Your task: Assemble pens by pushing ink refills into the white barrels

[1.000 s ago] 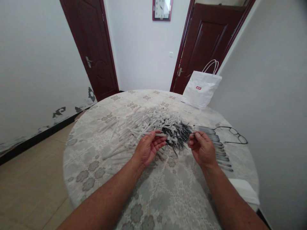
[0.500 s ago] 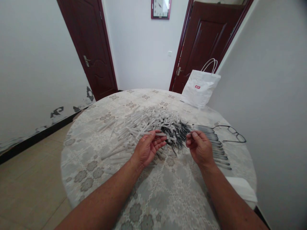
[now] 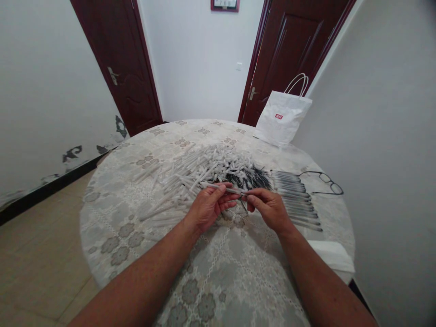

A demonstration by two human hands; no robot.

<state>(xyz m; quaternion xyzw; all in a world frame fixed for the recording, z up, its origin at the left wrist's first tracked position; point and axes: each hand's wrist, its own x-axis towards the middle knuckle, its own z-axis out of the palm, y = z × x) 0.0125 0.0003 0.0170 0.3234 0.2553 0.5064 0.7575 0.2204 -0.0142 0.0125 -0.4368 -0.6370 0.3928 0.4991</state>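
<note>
My left hand (image 3: 211, 202) pinches a whitish pen barrel (image 3: 234, 190) between thumb and fingers, its far end pointing toward my right hand. With thumb and forefinger closed at that end, my right hand (image 3: 267, 205) holds a pen refill; most of it is hidden inside the barrel and behind the fingers. Just beyond both hands lies a loose heap of white pen barrels and small white pieces (image 3: 207, 165). A cluster of thin black refills (image 3: 255, 178) lies at the heap's right side. To the right of my right hand, several dark-filled pens (image 3: 296, 195) lie in a row.
Eyeglasses (image 3: 327, 183) lie beside the row of pens. A white paper bag (image 3: 283, 119) stands at the table's back right. A folded white sheet (image 3: 332, 255) rests at the right edge. The round table wears a patterned cloth (image 3: 218, 281).
My right hand has moved left until it meets the barrel's end, and the black refill that spanned the gap has slid into the barrel. The view has tipped slightly downward.
</note>
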